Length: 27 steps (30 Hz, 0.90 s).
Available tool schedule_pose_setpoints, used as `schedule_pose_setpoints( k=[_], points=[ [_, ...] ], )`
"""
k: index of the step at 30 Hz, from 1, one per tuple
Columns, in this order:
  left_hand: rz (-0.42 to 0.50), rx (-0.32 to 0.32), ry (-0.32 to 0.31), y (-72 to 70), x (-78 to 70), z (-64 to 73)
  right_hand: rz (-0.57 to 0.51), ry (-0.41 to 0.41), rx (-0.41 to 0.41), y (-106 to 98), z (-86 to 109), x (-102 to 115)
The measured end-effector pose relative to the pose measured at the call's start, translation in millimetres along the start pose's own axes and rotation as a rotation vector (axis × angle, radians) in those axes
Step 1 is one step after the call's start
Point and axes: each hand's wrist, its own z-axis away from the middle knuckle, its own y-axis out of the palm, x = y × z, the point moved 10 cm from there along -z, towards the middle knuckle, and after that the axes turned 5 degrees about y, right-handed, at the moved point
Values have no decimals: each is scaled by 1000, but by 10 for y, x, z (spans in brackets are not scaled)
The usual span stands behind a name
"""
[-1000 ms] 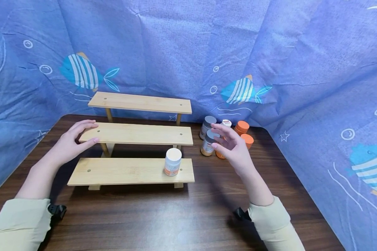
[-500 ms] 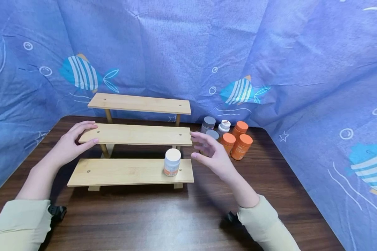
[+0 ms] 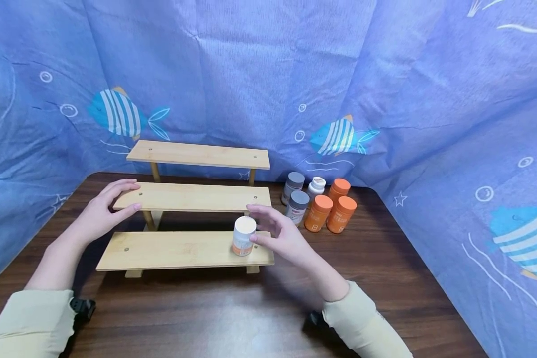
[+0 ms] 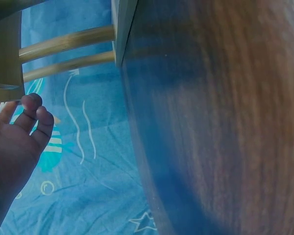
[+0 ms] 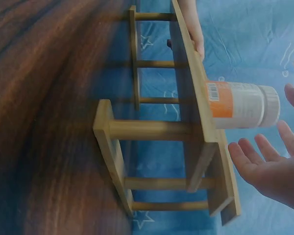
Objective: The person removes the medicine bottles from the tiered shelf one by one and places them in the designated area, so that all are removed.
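Note:
A three-step wooden shelf rack stands on the dark table. At its left end my left hand holds the middle board, thumb at the front edge and fingers at the back; in the left wrist view the fingertips are right at the board's end. A white pill bottle with an orange-and-white label stands upright near the right end of the lowest board. Beside it is my right hand, fingers spread and loosely bent. The right wrist view shows a gap between those fingers and the bottle's white cap.
Right of the rack stands a group of bottles: two grey-capped ones, the nearer grey-capped bottle in front, a small white bottle, and three orange bottles. Behind the table hangs a blue fish-print cloth.
My right hand has moved left, from over the bottle group to beside the white bottle on the lowest board. The left hand has stayed on the rack. The head view has tilted slightly.

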Motion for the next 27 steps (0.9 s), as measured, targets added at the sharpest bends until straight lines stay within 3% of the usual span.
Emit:
schedule_pose_setpoints(
  k=[11, 18, 27],
  points=[
    [7, -10, 19, -4, -11, -23, 99, 114, 3, 118, 0, 92],
    [12, -13, 21, 8, 1, -10, 78, 155, -11, 97, 11, 41],
    [11, -19, 21, -22, 10, -5, 75, 114, -28, 28, 24, 105]
  ],
)
